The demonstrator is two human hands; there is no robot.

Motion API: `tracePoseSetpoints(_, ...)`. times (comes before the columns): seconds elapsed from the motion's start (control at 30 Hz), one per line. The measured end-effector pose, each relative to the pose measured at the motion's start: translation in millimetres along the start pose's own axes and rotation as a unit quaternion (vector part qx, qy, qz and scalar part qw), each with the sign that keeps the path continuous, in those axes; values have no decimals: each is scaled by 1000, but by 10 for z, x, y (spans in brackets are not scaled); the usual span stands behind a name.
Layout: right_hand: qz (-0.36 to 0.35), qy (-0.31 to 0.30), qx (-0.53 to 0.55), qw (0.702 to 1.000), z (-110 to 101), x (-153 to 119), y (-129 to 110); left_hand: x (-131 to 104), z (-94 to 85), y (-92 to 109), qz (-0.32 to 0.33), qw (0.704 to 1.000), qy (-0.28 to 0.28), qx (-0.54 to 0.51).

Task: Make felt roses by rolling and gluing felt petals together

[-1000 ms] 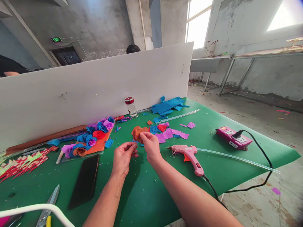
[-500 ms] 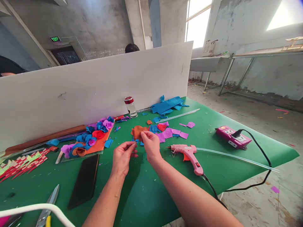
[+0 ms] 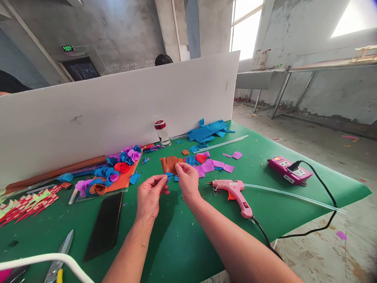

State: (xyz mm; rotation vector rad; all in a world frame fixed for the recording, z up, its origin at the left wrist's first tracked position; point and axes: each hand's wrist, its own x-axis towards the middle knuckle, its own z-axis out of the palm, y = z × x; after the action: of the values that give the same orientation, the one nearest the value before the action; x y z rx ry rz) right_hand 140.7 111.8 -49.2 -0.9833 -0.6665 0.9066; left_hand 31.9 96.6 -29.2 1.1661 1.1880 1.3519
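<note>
Seemingly at a petal-shaping step, with a narrow brown paper strip (image 3: 163, 165) apparently pinched by its lower end in the left hand (image 3: 149, 196) and a broader brown paper petal (image 3: 173, 163) gripped between thumb and fingers of the right hand (image 3: 188, 181), both above the green table (image 3: 182, 239), left of the pink glue gun (image 3: 238, 192). Probably calling next for a light, steady pinch, without creasing either. Pointing away from the body along the strip's long axis, with the petal's rounded edge facing likewise.

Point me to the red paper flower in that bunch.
The flower with blue flowers to its left and just behind: it alone is red; the rest are blue, purple or orange-brown.
</note>
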Motion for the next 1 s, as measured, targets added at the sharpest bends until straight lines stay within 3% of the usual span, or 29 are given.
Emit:
tracePoseSetpoints(0.37, 33, -39, 75, 996, 39, -57, -60, -11, 60, -25, -21, 1000, -15, 8)
tracePoseSetpoints(1.0, 41, -57, 79, 994, 57, -100, -89, -5, 54, -21, -34, 999, 9, -26)
